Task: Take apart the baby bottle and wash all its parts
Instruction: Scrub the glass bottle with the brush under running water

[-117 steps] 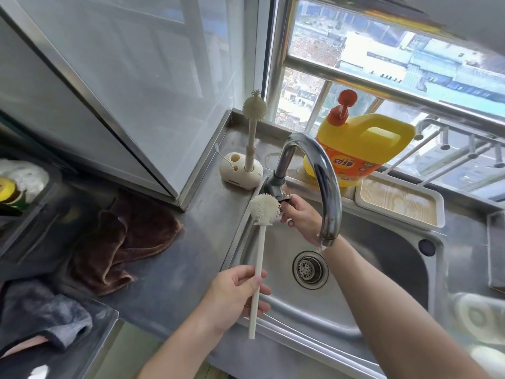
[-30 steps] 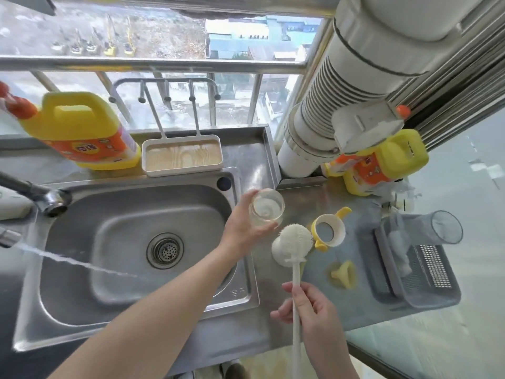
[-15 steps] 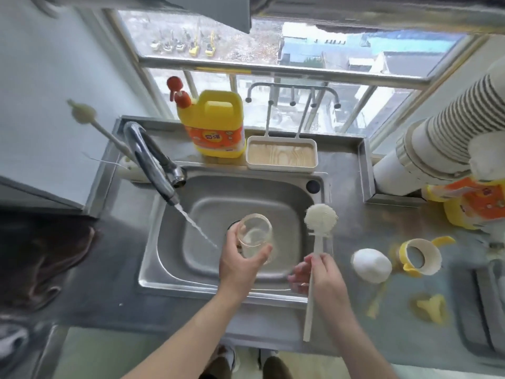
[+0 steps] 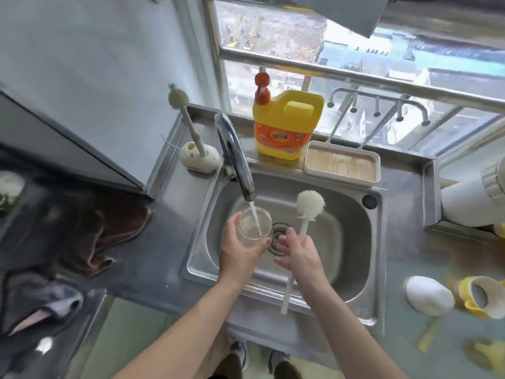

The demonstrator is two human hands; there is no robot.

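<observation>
My left hand point(image 4: 238, 255) grips the clear bottle body point(image 4: 254, 224) mouth-up under the tap point(image 4: 235, 160), and a stream of water runs into it. Beside it, over the drain point(image 4: 277, 236), my right hand point(image 4: 299, 253) holds the handle of a white bottle brush point(image 4: 310, 205), bristle head pointing away from me. On the counter at the right lie the white bottle cap point(image 4: 427, 295), the yellow collar ring with handles point(image 4: 479, 296) and a small yellow part point(image 4: 489, 352).
The steel sink point(image 4: 355, 242) fills the middle. Behind it stand a yellow detergent jug point(image 4: 287, 127), a white tray point(image 4: 343, 165) and a second brush in a holder point(image 4: 199, 157). A brown cloth point(image 4: 90, 233) lies on the left counter.
My left hand has carried the bottle body from the counter on the right to under the tap, where water now pours into it. The right hand came over the sink with the brush.
</observation>
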